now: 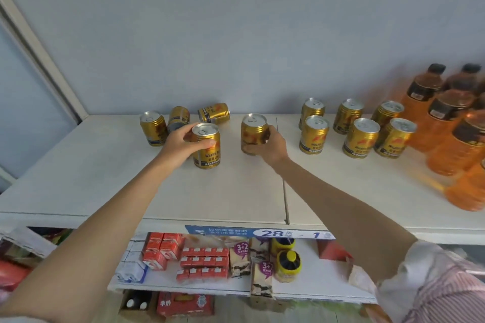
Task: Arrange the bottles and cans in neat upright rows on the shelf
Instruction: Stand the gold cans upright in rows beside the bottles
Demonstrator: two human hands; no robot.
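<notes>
Left grip [183, 140] clasps "Wealth" gold can [206, 145]; right grip [271, 145] clasps second can [254, 134]; tag [262, 232] reads "28".

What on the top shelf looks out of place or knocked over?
Two gold cans at the back left lie tipped over: one on its side, another leaning beside an upright can. The six cans on the right stand in neat rows.

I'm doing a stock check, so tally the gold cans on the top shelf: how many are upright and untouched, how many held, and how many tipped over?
Upright gold cans, untouched: 7
Upright, held: 2, a gold can in the left hand grip, another in the right hand
Lying on their sides: 2
Total: 11
</notes>
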